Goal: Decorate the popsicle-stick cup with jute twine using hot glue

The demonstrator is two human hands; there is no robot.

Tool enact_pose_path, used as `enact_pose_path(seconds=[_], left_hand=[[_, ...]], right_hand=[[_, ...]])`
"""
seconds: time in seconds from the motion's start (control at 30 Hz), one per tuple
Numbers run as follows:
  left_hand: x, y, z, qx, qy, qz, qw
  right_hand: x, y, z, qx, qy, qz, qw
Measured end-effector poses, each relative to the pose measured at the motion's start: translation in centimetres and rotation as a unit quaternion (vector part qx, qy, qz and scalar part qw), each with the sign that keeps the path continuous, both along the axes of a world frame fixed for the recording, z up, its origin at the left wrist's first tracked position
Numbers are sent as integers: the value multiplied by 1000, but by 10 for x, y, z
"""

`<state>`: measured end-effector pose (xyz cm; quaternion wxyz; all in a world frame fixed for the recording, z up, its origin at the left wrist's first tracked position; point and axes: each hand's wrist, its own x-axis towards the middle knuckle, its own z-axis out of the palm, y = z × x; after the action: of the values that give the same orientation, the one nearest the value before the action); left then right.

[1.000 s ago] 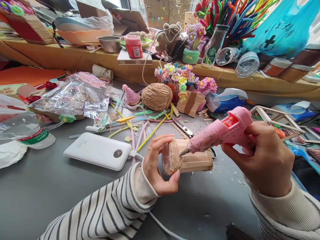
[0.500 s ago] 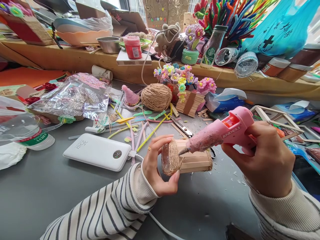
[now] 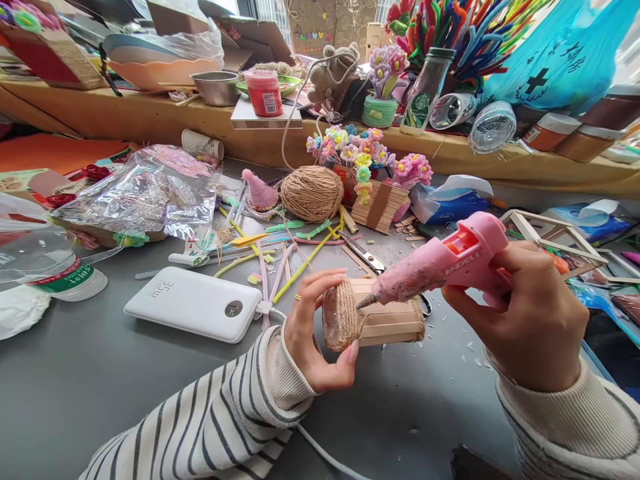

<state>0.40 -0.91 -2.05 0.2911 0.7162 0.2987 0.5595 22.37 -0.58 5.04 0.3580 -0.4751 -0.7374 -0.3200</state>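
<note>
My left hand grips the left end of a jar lying on its side. Flat wooden sticks cover its side, and twine is wound around the end near my fingers. More twine shows at its right end. In my right hand is a pink glue gun, my fingers wrapped round its handle. Its metal nozzle points left and down, at or very close to the edge of the wound twine; whether it touches I cannot tell. Behind the jar lie scissors and a ball of twine.
A white power bank with a cable lies left of my left hand. Pipe cleaners and wooden sticks are scattered behind. A plastic bottle stands at far left. Wooden frames lie at right. A crowded shelf runs along the back.
Almost nothing differs. Both hands keep their hold on the jar and the glue gun, with the nozzle at the same spot; the view has shifted very slightly.
</note>
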Motion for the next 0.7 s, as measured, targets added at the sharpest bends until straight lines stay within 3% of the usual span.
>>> enact_pose_path(seconds=[0.43,0.7], left_hand=[[1,0,1,-28,5,9,1000],[-1,0,-1,-40,10,0,999]], right_hand=[[0,-2,-6,5,16,-10,1000],[12,8,-4,-32,108,-115,987]])
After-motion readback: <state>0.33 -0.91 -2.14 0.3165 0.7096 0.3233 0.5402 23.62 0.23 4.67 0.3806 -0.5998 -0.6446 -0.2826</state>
